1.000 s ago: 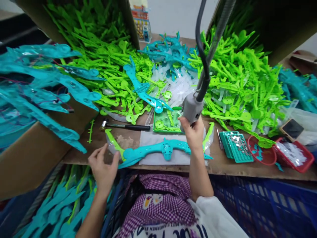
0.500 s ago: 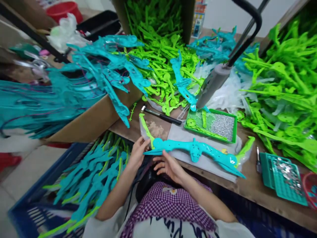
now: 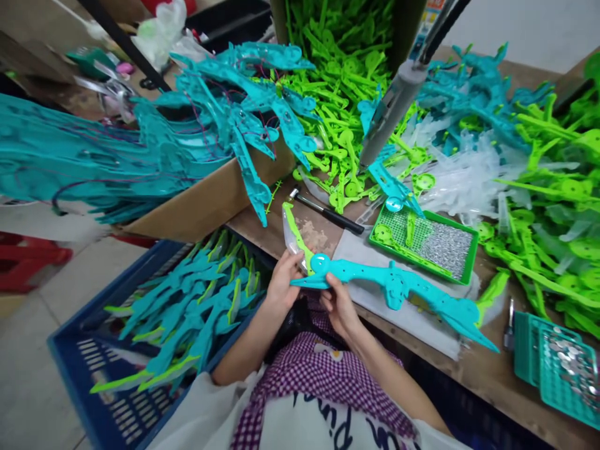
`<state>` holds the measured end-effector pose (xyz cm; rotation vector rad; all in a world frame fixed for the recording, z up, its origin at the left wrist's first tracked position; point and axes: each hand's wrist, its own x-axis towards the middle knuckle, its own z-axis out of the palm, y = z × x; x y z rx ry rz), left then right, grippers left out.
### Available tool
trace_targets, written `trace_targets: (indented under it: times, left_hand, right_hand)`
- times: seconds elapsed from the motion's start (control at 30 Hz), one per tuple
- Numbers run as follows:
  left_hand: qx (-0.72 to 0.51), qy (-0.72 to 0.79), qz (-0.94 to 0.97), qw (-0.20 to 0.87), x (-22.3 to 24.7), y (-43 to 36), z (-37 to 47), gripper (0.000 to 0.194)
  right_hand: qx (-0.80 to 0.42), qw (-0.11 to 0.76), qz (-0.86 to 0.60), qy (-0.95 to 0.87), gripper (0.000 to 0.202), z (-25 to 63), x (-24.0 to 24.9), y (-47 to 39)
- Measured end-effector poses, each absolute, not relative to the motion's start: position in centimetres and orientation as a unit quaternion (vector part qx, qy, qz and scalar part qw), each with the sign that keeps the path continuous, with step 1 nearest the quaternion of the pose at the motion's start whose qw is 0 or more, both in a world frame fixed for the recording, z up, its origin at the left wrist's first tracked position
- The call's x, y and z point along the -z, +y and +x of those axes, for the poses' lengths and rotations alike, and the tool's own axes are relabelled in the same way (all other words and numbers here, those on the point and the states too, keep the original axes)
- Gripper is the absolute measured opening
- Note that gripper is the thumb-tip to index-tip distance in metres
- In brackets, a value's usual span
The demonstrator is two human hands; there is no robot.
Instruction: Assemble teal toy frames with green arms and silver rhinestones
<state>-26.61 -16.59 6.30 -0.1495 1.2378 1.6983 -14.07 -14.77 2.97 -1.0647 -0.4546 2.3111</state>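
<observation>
A long turquoise plastic part [image 3: 360, 270] lies across the white cloth [image 3: 375, 250] at the table's front edge, with a green-and-clear arm at each end. My left hand [image 3: 285, 278] pinches its left end where the green arm [image 3: 295, 231] joins. My right hand [image 3: 341, 306] grips the lower edge of the same part just right of that joint, thumb on top and fingers curled beneath. Behind the part are a hammer [image 3: 332, 217] and a green tray [image 3: 422, 242] of small metal pieces and green arms.
A blue crate [image 3: 94, 350] of finished-looking parts stands at lower left, below a cardboard box [image 3: 187, 206] heaped with turquoise shells. A grey electric screwdriver [image 3: 394, 112] hangs over green pieces [image 3: 347, 150]. Teal trays [image 3: 562, 369] of metal discs sit at right.
My right hand has closed its thumb and fingers on the part's edge. The view has shifted, so the table things appear further right.
</observation>
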Motion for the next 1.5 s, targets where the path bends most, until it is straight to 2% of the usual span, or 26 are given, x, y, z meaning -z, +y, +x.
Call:
trace_targets:
  times: [0.13,0.33,0.4,0.5,0.57,0.63,0.73,0.77,0.87,1.03,1.2,1.27,1.37,1.43,1.5]
  left_hand:
    - [-0.708,0.516,-0.118,0.467,-6.1,-16.1,-26.2,0.030]
    - [-0.736,0.520,-0.091,0.424,-6.3,-16.0,-25.5,0.034]
    - [-0.737,0.518,-0.094,0.423,-6.2,-16.1,-25.1,0.036]
    - [-0.741,0.509,-0.076,0.432,-6.2,-16.5,-24.9,0.041]
    - [-0.734,0.507,-0.038,0.450,-6.1,-16.8,-25.3,0.045]
    - [-0.719,0.515,0.007,0.468,-5.8,-17.1,-25.8,0.047]
    - [-0.707,0.534,0.050,0.461,-5.2,-17.4,-26.5,0.044]
    - [-0.707,0.539,0.056,0.453,-5.0,-17.5,-26.6,0.043]
    - [-0.702,0.551,0.062,0.447,-4.6,-17.4,-26.9,0.043]
    - [-0.688,0.556,0.043,0.465,-3.7,-16.7,-27.7,0.041]
    - [-0.688,0.543,0.016,0.481,-3.0,-16.4,-28.5,0.034]
    - [-0.673,0.539,0.004,0.507,-2.9,-16.5,-28.8,0.033]
    - [-0.645,0.542,-0.009,0.538,-3.2,-16.6,-29.3,0.029]
    - [-0.637,0.553,-0.029,0.536,-3.6,-16.6,-29.7,0.023]
    - [-0.638,0.563,-0.037,0.525,-4.4,-16.8,-30.1,0.021]
  right_hand:
    - [-0.861,0.269,-0.404,-0.154,0.038,-14.1,-3.3,-15.0]
    - [-0.847,0.266,-0.410,-0.208,0.037,-14.4,-3.4,-14.5]
    - [-0.851,0.226,-0.404,-0.246,0.038,-13.5,-3.5,-14.4]
    - [-0.855,0.120,-0.374,-0.338,0.043,-9.7,-4.1,-14.3]
    - [-0.811,0.111,-0.405,-0.407,0.041,-5.9,-4.5,-14.1]
    - [-0.727,0.193,-0.504,-0.425,0.040,-2.4,-4.7,-13.3]
    - [-0.542,0.449,-0.588,-0.398,0.030,0.2,-3.6,-11.2]
    - [-0.492,0.505,-0.590,-0.394,0.028,0.2,-2.9,-10.4]
    - [-0.407,0.550,-0.610,-0.400,0.027,-0.8,-0.2,-8.6]
    - [-0.453,0.502,-0.605,-0.419,0.028,-1.7,1.4,-8.2]
    - [-0.523,0.395,-0.567,-0.499,0.026,1.9,-1.8,-8.6]
    - [-0.465,0.388,-0.604,-0.518,0.029,4.7,-3.4,-8.3]
    - [-0.263,0.404,-0.685,-0.547,0.043,9.1,-4.6,-6.8]
    - [-0.209,0.336,-0.700,-0.594,0.054,11.0,-4.5,-5.3]
    - [-0.212,0.266,-0.701,-0.627,0.062,12.2,-3.7,-4.1]
